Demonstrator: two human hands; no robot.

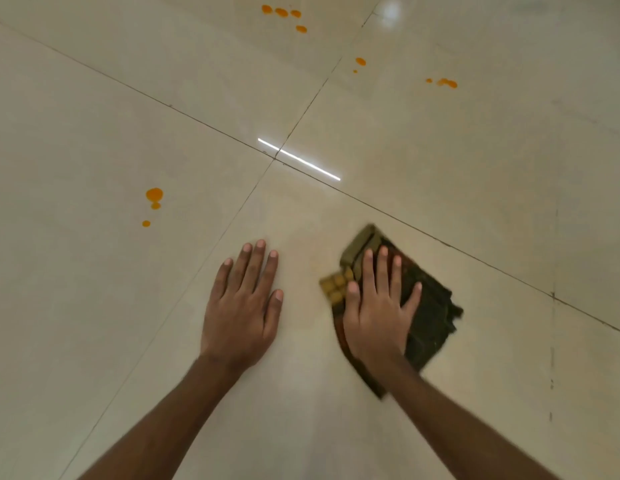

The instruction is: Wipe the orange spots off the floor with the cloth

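A dark green and brown cloth [430, 320] lies flat on the cream tiled floor [440, 161]. My right hand [378, 313] presses on it with straight, spread fingers. My left hand [242, 306] rests flat on the bare tile to the left of the cloth. Orange spots [153, 195] sit on the tile to the left, beyond my left hand. A second group of orange spots [281, 12] lies far ahead near the top edge. Further orange spots [447, 83] and a single spot [360, 61] lie far ahead to the right.
Dark grout lines cross at a tile corner [275, 157] ahead of both hands. A bright strip of reflected light [298, 160] lies over that corner. Nothing else stands on the floor in view.
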